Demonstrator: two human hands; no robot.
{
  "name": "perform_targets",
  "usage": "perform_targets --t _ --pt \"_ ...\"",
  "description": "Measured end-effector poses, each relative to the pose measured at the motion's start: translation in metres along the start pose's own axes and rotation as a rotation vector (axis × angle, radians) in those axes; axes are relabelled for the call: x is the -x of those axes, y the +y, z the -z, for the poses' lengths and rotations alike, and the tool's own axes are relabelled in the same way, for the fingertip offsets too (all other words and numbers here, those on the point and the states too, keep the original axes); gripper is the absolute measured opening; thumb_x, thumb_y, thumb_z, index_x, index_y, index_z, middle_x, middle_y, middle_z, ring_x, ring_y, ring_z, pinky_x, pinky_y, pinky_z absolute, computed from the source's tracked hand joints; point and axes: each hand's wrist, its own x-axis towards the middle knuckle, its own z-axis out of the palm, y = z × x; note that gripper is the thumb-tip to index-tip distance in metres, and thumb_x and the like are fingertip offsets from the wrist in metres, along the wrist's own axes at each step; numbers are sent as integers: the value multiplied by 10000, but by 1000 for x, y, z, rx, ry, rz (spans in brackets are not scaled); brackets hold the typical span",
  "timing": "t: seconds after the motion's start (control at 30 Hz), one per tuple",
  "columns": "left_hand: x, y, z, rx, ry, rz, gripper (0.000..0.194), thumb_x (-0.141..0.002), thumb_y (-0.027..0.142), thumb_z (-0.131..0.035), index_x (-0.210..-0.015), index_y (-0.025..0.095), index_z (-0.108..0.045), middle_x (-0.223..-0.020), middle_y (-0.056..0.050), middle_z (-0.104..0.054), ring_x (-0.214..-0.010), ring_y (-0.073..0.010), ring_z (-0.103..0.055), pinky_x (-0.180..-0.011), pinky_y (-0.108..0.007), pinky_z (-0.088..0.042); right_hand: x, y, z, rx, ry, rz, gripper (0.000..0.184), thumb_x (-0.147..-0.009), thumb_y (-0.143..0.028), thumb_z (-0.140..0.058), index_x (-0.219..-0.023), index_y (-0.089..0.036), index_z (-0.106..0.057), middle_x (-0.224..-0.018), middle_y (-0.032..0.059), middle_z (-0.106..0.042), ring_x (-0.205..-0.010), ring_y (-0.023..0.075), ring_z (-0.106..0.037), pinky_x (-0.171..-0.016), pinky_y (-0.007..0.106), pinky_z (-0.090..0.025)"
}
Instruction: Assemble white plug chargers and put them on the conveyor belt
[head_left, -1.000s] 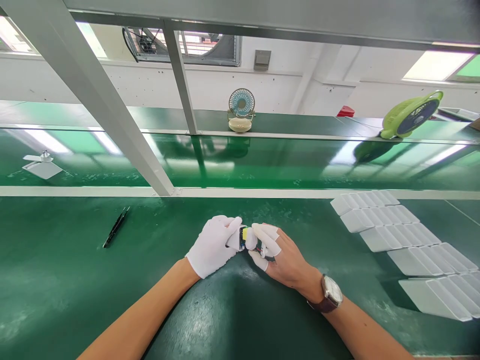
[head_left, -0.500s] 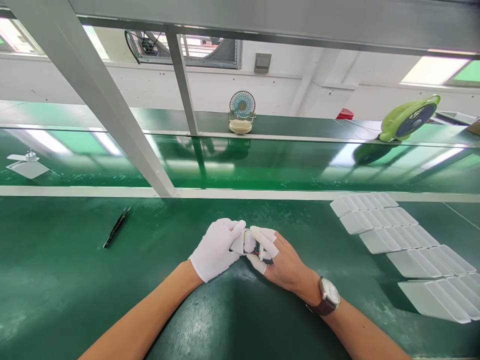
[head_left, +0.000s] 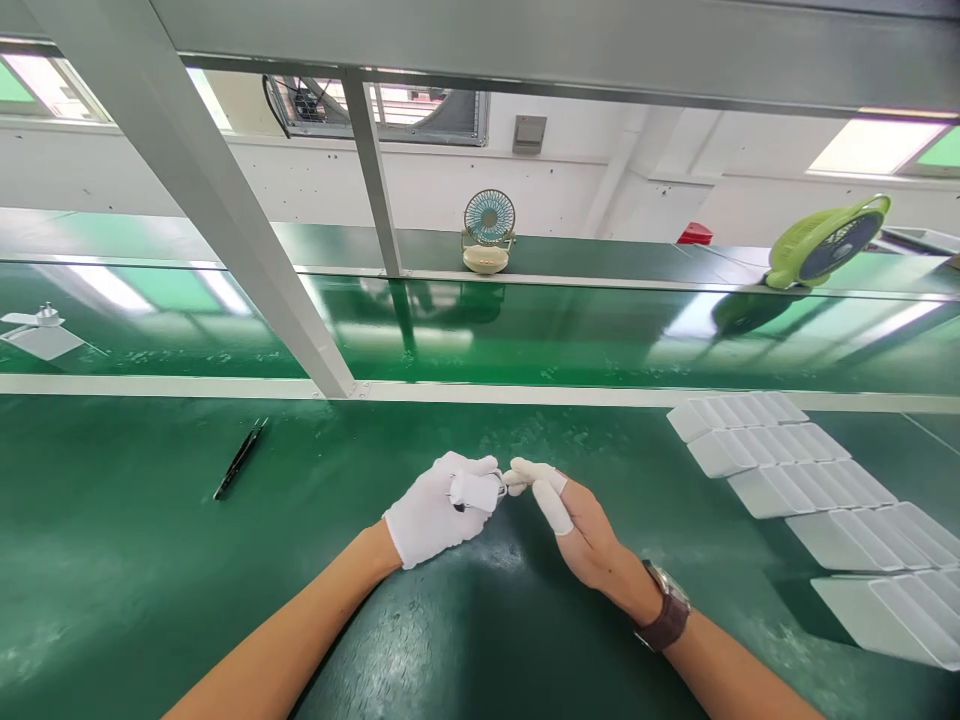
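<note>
My left hand point(head_left: 439, 510), in a white glove, is closed around a small white plastic device point(head_left: 476, 491). A dark spot shows on the device's lower left side, and a thin pale loop point(head_left: 502, 484) stands out at its right end. White finger covers are on my right hand point(head_left: 559, 505). Its fingertips are drawn together right beside that loop, with the thumb slightly lower. Whatever is between those fingertips is too small to make out. Black tweezers point(head_left: 240, 459) lie on the green table to the left, apart from both hands.
Several white divided trays point(head_left: 814, 485) lie in an overlapping row on the right of the green table point(head_left: 135, 580). A slanted grey post point(head_left: 247, 240) rises at left. Behind the table's back rail stand a small fan point(head_left: 489, 218) and a green fan point(head_left: 817, 243).
The device has turned in my left hand, so a smooth white face now shows instead of its dark inner parts. My right hand has drawn back to the right, off the device's body.
</note>
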Motion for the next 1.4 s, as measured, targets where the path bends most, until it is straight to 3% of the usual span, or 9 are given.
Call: perform_targets --t 0.1,0.2,0.3,0.4,0.7,0.9,1.13,1.23,1.4 --pt "2 1 6 107 -51 97 282 -798 336 -742 -1068 278 -684 -934 6 -724 -794 -193 -701 -709 -357 -568 -1 5 -8 135 53 101 383 -1018 -162 -489 -1377 -262 -580 -1246 85 -682 -1136 203 -668 -989 383 -591" --pt "2 1 10 298 -90 272 523 -765 378 -800 -1246 248 -644 -1187 -53 -728 -1052 -234 -716 -901 -388 -594 1 9 -14 274 -7 227 451 -994 -137 -531 -1427 -259 -544 -1370 118 -610 -1279 246 -587 -1051 443 -558" --pt "1 3 12 380 -81 399 524 -844 457 -735 -1304 233 -620 -1290 -67 -707 -1185 -234 -678 -1069 -404 -534 3 10 -16 373 -86 289 518 -986 -141 -555 -1488 -245 -481 -1401 138 -583 -1308 272 -553 -1059 477 -550" --pt "0 7 11 466 -62 473 517 -849 489 -730 -1284 228 -631 -1248 -52 -732 -1176 -235 -681 -1088 -399 -526 3 11 -15 414 -83 315 525 -975 -139 -575 -1483 -233 -485 -1347 142 -607 -1254 280 -577 -1014 482 -572" --pt "-4 13 7 570 -77 499 516 -842 436 -751 -1293 221 -626 -1231 -57 -739 -1141 -225 -695 -1059 -394 -548 0 8 -15 397 -43 331 528 -961 -87 -566 -1455 -260 -499 -1279 108 -637 -1193 258 -598 -989 474 -567" --pt "-7 22 14 541 -116 489 482 -835 404 -766 -1261 213 -645 -1236 -56 -748 -1193 -232 -679 -1095 -367 -524 2 11 -21 528 40 432 603 -898 -29 -590 -1465 -217 -507 -1156 119 -657 -1086 281 -605 -938 490 -577" --pt "-2 23 13 644 -88 488 509 -827 412 -778 -1276 220 -636 -1215 -57 -757 -1200 -249 -679 -1106 -394 -518 7 9 -25 620 29 493 618 -881 -23 -555 -1475 -184 -504 -1127 135 -649 -1046 300 -600 -923 522 -582" --pt "-3 20 13 650 -99 480 515 -821 410 -782 -1277 215 -640 -1224 -65 -750 -1205 -253 -672 -1119 -414 -500 7 6 -25 629 -7 491 543 -875 -27 -560 -1398 -172 -571 -1105 142 -656 -1035 313 -595 -912 545 -580" --pt "-8 10 13 629 -168 440 558 -814 417 -787 -1309 221 -620 -1262 -64 -723 -1225 -251 -648 -1130 -425 -463 5 6 -25 655 -99 471 325 -849 -24 -589 -1104 -185 -710 -1019 136 -664 -964 311 -595 -856 553 -578"
